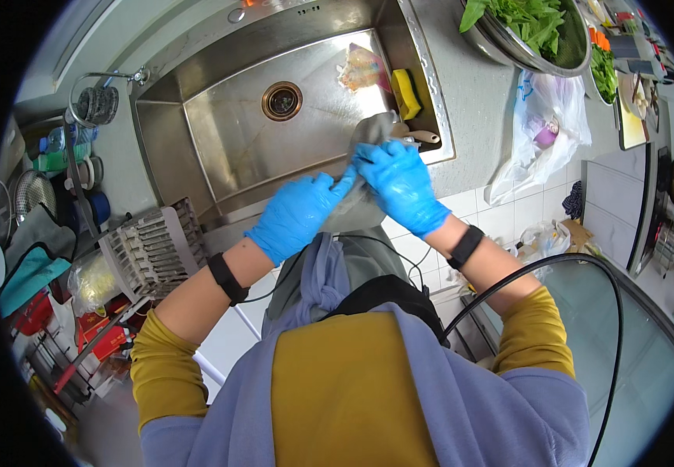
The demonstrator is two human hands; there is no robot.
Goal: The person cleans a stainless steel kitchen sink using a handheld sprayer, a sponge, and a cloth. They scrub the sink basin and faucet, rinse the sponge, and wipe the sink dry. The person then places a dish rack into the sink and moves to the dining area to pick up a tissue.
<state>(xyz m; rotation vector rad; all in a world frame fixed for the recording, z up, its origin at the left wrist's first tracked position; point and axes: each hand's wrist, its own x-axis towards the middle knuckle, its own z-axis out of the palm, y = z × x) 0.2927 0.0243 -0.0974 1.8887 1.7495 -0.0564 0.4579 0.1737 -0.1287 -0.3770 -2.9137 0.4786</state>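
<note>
My left hand [299, 213], in a blue glove, rests by the front rim of the stainless steel sink [220, 146], its index finger stretched to a grey cloth [373, 129]. My right hand [398, 184], gloved the same way, grips the cloth over the sink's front right corner. Part of the cloth hangs down in front of the rim. Just beyond it, a beige handle [423, 136] lies in the sink's corner. A yellow sponge [406, 94] leans on the right wall, and a piece of printed plastic [365, 67] lies on the sink floor. Whether my left fingers pinch the cloth is hidden.
On the right counter stand a metal colander [576, 49] of leafy greens and a white plastic bag [538, 140] holding something purple. Farther right lies a cutting board [632, 125]. A utensil rack [150, 251] is at the left. A black cable [611, 280] loops at my right side.
</note>
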